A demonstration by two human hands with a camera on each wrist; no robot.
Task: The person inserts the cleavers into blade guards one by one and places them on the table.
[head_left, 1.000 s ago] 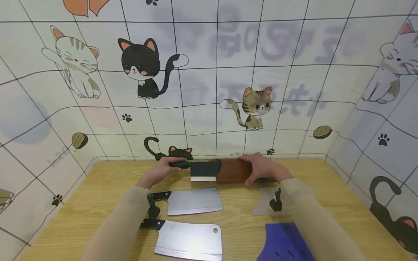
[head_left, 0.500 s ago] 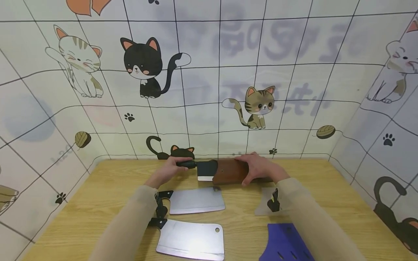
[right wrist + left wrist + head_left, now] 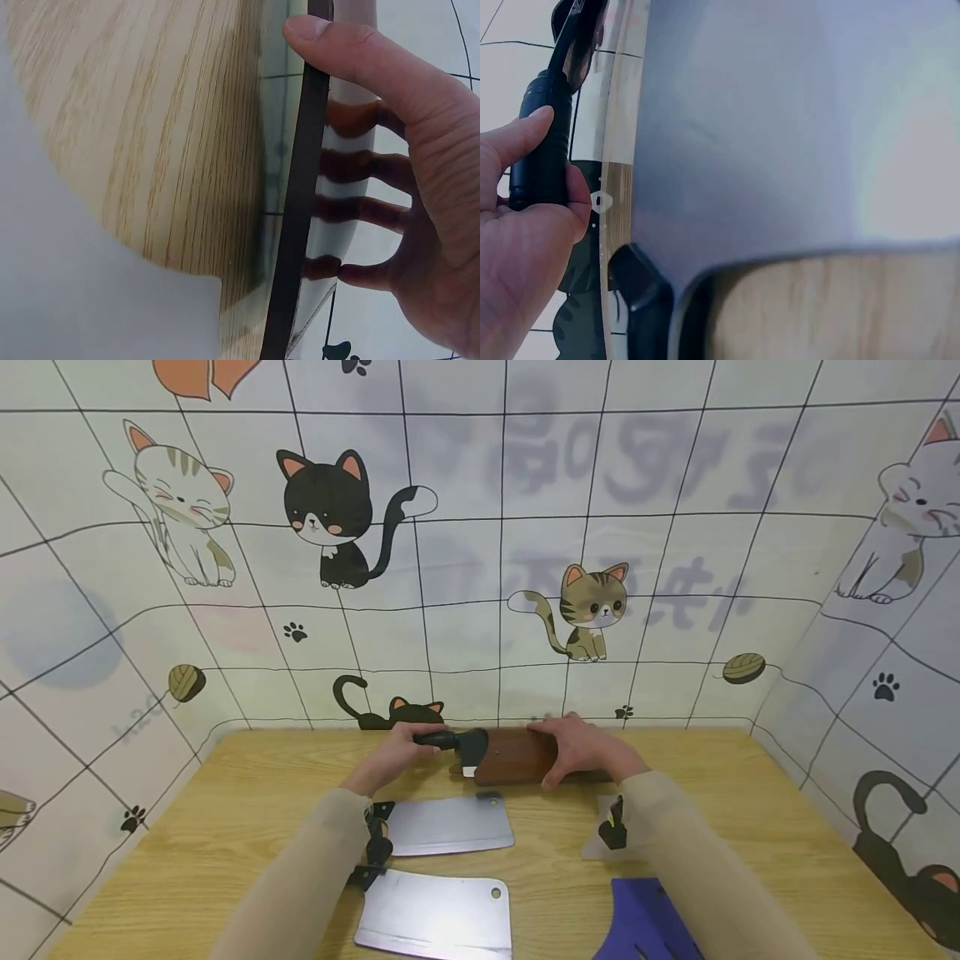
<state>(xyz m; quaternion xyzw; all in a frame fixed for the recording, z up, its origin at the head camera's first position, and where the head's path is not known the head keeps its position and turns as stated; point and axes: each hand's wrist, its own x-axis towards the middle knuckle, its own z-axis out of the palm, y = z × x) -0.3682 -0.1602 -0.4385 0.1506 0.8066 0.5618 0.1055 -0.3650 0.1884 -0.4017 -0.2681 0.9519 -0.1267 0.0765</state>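
At the back of the table my left hand (image 3: pixel 396 755) grips the black handle (image 3: pixel 437 740) of a cleaver. In the left wrist view the thumb (image 3: pixel 538 124) lies along that handle (image 3: pixel 549 169) with fingers wrapped behind. Only a short stretch of the cleaver's black blade (image 3: pixel 472 748) with its bright edge shows; the rest is hidden inside a brown sheath (image 3: pixel 513 758). My right hand (image 3: pixel 583 748) holds the sheath across its right part. In the right wrist view the thumb (image 3: pixel 315 31) presses its dark edge (image 3: pixel 296 202), fingertips on the glossy face.
Two silver cleavers (image 3: pixel 453 823) (image 3: pixel 438 912) lie flat in front, black handles toward the left sleeve. A whitish translucent sheet (image 3: pixel 597 846) and a purple-blue slotted piece (image 3: pixel 637 918) lie near the right forearm. A cat-patterned wall covering (image 3: pixel 465 635) stands behind the table (image 3: pixel 255 835).
My hands have come closer together. The black blade has slid further into the brown sheath, the handle moving right and the sheath moving left.
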